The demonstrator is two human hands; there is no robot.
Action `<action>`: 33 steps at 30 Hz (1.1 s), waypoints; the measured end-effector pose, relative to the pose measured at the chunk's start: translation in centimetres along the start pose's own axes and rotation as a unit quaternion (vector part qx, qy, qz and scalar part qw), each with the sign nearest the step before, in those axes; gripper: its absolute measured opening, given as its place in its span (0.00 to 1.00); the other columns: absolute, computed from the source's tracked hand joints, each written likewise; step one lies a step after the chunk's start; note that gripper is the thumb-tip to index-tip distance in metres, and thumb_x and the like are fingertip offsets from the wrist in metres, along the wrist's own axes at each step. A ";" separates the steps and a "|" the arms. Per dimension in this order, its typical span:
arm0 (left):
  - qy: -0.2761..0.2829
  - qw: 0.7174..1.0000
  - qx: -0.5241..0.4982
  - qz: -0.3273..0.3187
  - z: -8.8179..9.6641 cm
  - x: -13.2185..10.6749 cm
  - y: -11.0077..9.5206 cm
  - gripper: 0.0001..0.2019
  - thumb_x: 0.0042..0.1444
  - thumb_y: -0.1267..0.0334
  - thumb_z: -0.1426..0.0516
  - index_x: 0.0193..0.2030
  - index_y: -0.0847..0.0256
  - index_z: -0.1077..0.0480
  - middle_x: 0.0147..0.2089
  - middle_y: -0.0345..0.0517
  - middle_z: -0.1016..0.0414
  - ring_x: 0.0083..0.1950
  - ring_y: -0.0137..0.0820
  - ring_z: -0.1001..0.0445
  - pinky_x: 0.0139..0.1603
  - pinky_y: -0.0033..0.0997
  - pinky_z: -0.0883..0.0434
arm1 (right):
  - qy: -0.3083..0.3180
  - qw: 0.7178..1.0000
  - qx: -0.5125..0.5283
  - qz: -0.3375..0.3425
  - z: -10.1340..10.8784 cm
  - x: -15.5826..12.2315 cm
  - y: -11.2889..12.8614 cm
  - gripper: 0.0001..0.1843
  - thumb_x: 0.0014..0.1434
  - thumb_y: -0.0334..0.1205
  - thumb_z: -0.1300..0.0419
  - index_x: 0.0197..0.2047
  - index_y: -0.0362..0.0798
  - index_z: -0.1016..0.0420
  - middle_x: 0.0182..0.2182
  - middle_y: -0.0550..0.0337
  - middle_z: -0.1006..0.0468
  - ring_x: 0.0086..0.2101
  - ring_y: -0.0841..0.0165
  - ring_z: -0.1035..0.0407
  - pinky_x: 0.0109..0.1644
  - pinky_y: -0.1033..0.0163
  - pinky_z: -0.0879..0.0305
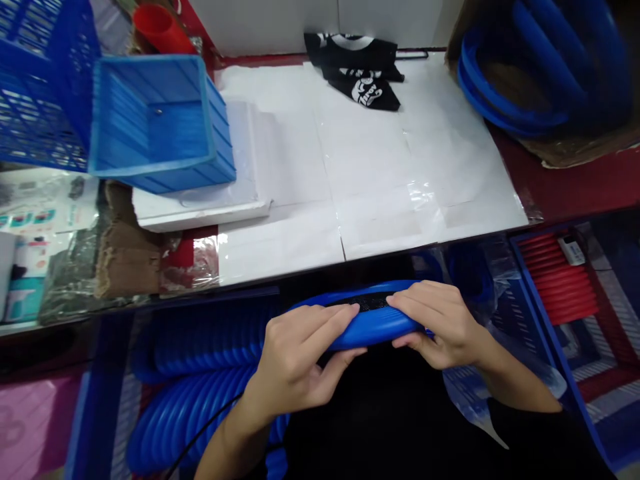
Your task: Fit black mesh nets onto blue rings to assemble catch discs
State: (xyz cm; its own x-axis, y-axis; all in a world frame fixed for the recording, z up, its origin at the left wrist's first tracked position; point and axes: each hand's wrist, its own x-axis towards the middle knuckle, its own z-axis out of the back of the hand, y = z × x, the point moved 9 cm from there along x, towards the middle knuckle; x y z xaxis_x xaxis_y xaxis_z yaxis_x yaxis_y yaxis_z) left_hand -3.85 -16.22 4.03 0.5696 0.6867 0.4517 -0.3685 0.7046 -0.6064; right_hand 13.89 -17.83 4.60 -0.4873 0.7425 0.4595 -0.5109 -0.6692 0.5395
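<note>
Close to my body, both hands grip a blue plastic ring point(385, 325) that has a black mesh-like strip point(373, 303) along its upper side. My left hand point(305, 353) is closed around the ring's left part, fingertips on the strip and thumb below. On the right part, my right hand point(443, 323) pinches it the same way, close to the strip's right end. The ring's far side and lower parts are hidden by my hands. Black fabric pieces point(367, 90) with white print lie at the back of the white-covered table point(370, 167).
Stacks of blue rings point(200, 400) sit below the table edge at left. Red rings point(560, 280) lie in a blue crate point(543, 333) at right. A blue bin point(215, 133) stands on a white box point(210, 217). More blue rings point(515, 113) fill a carton at back right.
</note>
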 end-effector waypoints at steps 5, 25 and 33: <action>-0.003 1.000 -0.017 0.006 0.8 -0.4 1.0 0.16 0.69 0.57 0.36 0.59 0.61 0.24 0.46 0.53 0.12 0.39 0.39 0.13 0.41 0.36 0.19 | -0.003 1.000 -0.009 -0.002 -1.0 1.0 0.3 0.20 0.74 0.49 0.38 0.57 0.41 0.24 0.40 0.47 0.13 0.37 0.58 0.17 0.38 0.54 0.23; -0.004 0.999 0.042 0.008 3.2 -1.0 1.6 0.17 0.71 0.50 0.38 0.55 0.64 0.24 0.43 0.52 0.13 0.42 0.38 0.13 0.47 0.32 0.18 | 0.033 0.999 0.016 -0.021 1.1 0.1 -0.3 0.22 0.77 0.56 0.42 0.57 0.45 0.27 0.36 0.55 0.16 0.34 0.65 0.19 0.39 0.61 0.25; -0.101 0.987 0.057 0.108 2.1 -1.6 4.6 0.16 0.68 0.51 0.37 0.47 0.64 0.23 0.38 0.47 0.14 0.33 0.35 0.15 0.37 0.28 0.21 | 0.044 0.985 0.005 -0.169 -0.8 0.9 -3.4 0.22 0.74 0.60 0.40 0.48 0.47 0.24 0.35 0.57 0.15 0.31 0.67 0.21 0.35 0.63 0.29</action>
State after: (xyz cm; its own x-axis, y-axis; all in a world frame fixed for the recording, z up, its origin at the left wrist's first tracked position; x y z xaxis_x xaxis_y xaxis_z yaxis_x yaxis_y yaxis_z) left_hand -8.00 -13.64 1.91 0.3140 0.8369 0.4484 -0.5530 0.5451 -0.6301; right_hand 14.65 -14.89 2.64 -0.3511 0.9169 0.1900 -0.6470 -0.3842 0.6586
